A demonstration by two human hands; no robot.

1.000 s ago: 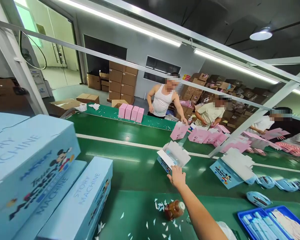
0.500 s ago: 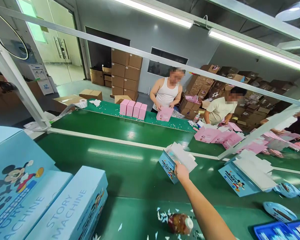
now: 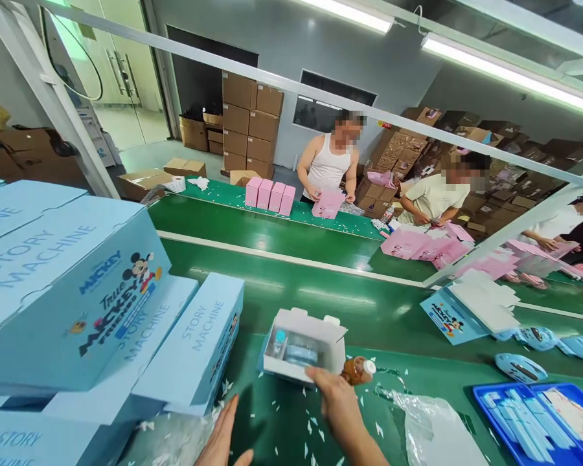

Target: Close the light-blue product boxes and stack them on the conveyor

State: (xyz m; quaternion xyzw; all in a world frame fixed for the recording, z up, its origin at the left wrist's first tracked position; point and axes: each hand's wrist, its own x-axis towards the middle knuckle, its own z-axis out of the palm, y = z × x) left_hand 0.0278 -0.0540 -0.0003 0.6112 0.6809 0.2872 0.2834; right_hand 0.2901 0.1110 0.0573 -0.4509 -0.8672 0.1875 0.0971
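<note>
– So, what has the right hand [image 3: 333, 400] got?
– An open box [image 3: 304, 346], white inside and light blue outside. The fingers are clamped on its near edge, and the box sits low over the green worktop [image 3: 442, 378] with its flaps up and a pale blue item lying inside.
– And the left hand [image 3: 223, 435]?
– Empty, fingers spread apart, at the bottom edge of the view. It is near the open box but not touching it, and just beside a stack of closed blue boxes [image 3: 78, 291] printed "STORY MACHINE".
– Anything close to the held box?
– A small brown bottle [image 3: 357, 370] with a white cap lies on its side just right of it, by the right hand. Whether it touches the box I cannot tell. White paper scraps [image 3: 315, 430] are scattered over the worktop. A crumpled plastic bag [image 3: 432, 430] lies further right, and past it is a blue tray [image 3: 539, 421] with light blue pieces in it.
– Further out?
– On the belt [image 3: 320, 291] a second blue box [image 3: 459, 310] lies tilted and open, with round blue pouches [image 3: 522, 367] near it. Across the belt a person in a white vest [image 3: 328, 171] holds a pink box [image 3: 328, 202] in both hands, beside a row of upright pink boxes [image 3: 271, 195]. Two more people work to the right among loose pink cartons [image 3: 418, 246], with brown cartons [image 3: 250, 123] stacked behind
</note>
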